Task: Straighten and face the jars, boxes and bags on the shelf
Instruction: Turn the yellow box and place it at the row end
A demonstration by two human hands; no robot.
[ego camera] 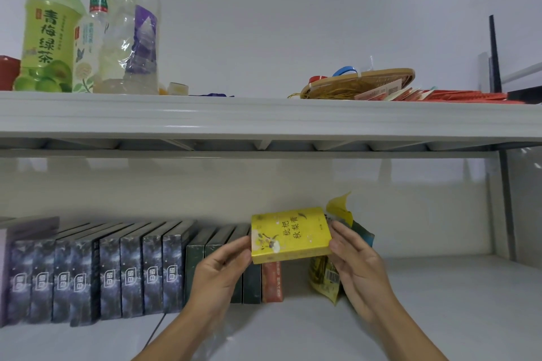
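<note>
Most boxes (pixel 96 275) left of the grips stand faced. One yellow box (pixel 290 236), tilted, is held between left hand (pixel 218 268) and right hand (pixel 356 262), unplaced; bags (pixel 325 280) beneath remain crumpled.

Plain white wall (pixel 293 23), two-tier white shelving unit (pixel 264 120), even light

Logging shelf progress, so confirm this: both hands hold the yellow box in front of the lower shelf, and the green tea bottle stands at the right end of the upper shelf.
One detail is wrong. The head view shows the green tea bottle at the left end of the upper shelf, not the right. The rest stands: the left hand and right hand hold the yellow box in front of the lower shelf.
</note>
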